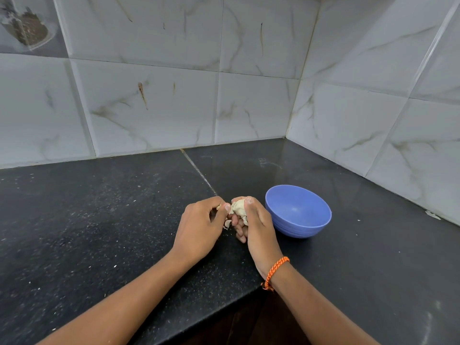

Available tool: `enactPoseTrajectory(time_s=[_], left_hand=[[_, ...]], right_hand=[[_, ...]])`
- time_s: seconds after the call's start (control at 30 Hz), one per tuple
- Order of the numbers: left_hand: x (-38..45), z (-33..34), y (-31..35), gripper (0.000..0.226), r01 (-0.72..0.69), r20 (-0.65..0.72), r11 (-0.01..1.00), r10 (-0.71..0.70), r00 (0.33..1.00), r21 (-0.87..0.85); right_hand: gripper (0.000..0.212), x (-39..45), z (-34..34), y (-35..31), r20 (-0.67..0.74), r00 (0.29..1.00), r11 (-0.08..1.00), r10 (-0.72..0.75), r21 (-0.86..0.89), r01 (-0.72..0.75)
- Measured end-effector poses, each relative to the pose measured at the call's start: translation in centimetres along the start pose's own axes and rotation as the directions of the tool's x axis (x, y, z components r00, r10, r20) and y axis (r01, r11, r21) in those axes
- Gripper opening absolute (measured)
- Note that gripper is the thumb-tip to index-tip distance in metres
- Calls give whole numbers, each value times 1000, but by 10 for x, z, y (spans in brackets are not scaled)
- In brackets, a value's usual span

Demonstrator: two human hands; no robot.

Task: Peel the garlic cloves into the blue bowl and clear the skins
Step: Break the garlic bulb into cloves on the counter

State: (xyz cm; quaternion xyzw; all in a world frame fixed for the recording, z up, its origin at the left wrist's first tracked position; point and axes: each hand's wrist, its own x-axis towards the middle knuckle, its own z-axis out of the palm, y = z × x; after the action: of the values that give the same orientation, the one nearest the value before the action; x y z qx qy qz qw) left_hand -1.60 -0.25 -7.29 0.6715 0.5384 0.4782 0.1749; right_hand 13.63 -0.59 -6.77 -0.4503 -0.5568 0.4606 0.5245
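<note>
Tiled walls (154, 100) in white marble-look, meeting at a corner on the right, brown drip stains on the back one; top-left tile carries a printed picture (27, 26); black speckled stone counter (82, 220) runs into that corner, grout seam crossing it diagonally from the back wall toward the hands, pale crumbs scattered across the left part; counter front edge cuts across the bottom centre; blue bowl (298, 211) upright toward the counter's right back corner, inside looks bare, just beside the right hand; right hand (256, 225), orange braided band (275, 272) at its wrist, fingers curled round the garlic (237, 207); left hand (199, 227) pinches at the garlic's left side with thumb and fingertips; loose skins (227, 224) hang between the hands just above the counter; one white scrap (432, 215) at the counter's right edge by the wall.
</note>
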Motion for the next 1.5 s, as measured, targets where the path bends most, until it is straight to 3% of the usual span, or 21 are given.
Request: enactPoseTrajectory(time_s=[0.13, 0.33, 0.63, 0.87, 1.03, 1.2, 1.27, 1.4, 1.5], left_hand=[[-4, -1, 3, 19, -6, 6, 1000, 6, 1000, 1], [-7, -4, 12, 35, -25, 56, 994, 31, 998, -108], [-1, -6, 7, 41, 8, 114, 983, 13, 993, -183], [0, -6, 1, 24, 32, 125, 970, -1, 992, -239], [0, -4, 0, 24, 35, 154, 977, -2, 988, -212], [1, -2, 0, 20, 104, 216, 943, -35, 976, -316], [1, -1, -1, 24, 131, 210, 929, -60, 976, -345], [2, -1, -5, 23, 166, 194, 842, -74, 978, -513], [2, 0, -6, 25, 157, 194, 826, -59, 979, -542]], right_hand=[[37, 1, -3, 1, -28, 998, 995, -64, -81, 62], [34, 5, -7, 9, -89, 984, 963, -153, -238, 128], [12, 1, -10, 6, -237, 947, 965, -217, -199, 171], [25, -4, -7, 6, -86, 980, 975, -180, -149, 166], [32, -1, -8, 8, -82, 985, 965, -151, -228, 129], [26, -2, -10, 4, -34, 984, 959, -177, -230, 164], [23, -5, -7, 1, 6, 983, 967, -182, -182, 180], [24, -8, -7, -6, 64, 994, 994, -86, 70, 81], [26, -7, -8, -5, 78, 996, 995, -51, 92, 44]])
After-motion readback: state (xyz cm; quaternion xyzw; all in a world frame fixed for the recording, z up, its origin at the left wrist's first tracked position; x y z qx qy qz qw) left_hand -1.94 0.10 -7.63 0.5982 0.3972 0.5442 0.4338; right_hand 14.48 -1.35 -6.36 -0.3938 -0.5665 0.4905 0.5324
